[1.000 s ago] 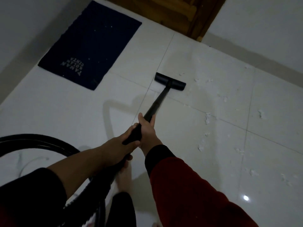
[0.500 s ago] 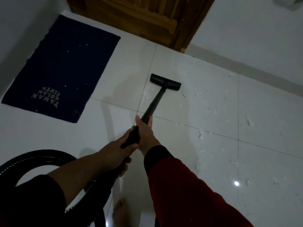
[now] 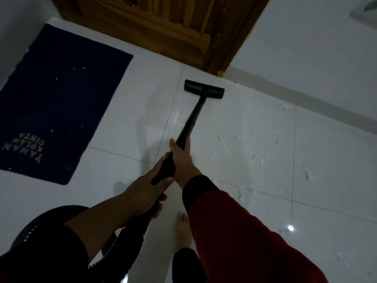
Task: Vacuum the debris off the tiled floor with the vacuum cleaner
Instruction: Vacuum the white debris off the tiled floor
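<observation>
A black vacuum wand (image 3: 193, 115) runs from my hands out to its flat black floor head (image 3: 204, 89), which lies on the white tiled floor (image 3: 126, 111) close to the wooden door. My right hand (image 3: 182, 158) grips the wand higher up. Just behind it, my left hand (image 3: 146, 188) holds the thicker handle end. White scraps of debris (image 3: 257, 158) lie scattered over the tiles to the right of the wand. The black ribbed hose (image 3: 40, 225) curls at the lower left, partly hidden by my left arm.
A dark blue mat (image 3: 59, 103) with white lettering and a few white flecks lies at the left. A brown wooden door (image 3: 163, 27) stands at the top, white wall (image 3: 306, 48) to its right. My bare foot (image 3: 183, 229) is below my hands.
The floor head has slid forward toward the door and wall. The view has shifted so the mat sits further left and lower, and my foot has stepped forward under my arms.
</observation>
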Motion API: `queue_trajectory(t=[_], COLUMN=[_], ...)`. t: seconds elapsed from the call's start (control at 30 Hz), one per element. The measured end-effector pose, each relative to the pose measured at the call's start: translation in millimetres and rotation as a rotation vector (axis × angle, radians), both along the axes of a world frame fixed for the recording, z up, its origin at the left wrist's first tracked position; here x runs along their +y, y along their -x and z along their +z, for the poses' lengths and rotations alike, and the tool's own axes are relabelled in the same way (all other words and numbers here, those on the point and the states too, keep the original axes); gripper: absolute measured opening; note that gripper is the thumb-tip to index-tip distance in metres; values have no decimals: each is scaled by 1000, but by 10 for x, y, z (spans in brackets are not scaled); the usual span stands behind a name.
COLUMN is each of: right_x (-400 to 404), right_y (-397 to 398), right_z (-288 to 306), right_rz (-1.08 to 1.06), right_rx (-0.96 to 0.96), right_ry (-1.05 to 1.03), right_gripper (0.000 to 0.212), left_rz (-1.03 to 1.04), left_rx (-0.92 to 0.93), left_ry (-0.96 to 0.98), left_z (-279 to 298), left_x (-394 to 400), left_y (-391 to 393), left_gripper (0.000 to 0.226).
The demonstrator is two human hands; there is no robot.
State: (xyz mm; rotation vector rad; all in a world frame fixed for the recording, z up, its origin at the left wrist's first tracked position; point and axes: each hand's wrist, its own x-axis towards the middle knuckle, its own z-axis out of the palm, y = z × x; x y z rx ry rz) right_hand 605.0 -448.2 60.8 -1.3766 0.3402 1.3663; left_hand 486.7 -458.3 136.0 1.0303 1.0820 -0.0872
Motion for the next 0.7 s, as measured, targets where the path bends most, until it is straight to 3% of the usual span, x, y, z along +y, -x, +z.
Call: queue_trajectory(t=[0.3, 0.7], right_x=[433, 334], right_y=[-924, -1579], right_z=[-11, 95], right_rz=[19, -64], right_rx=[-52, -107], right_ry=[47, 79], right_gripper=[69, 69], left_rz=[-12, -131], left_rx=[-19, -42], left_ry=[2, -7], left_z=[45, 173], left_x=[427, 468], left_y=[-917, -1524], left_gripper=[57, 59])
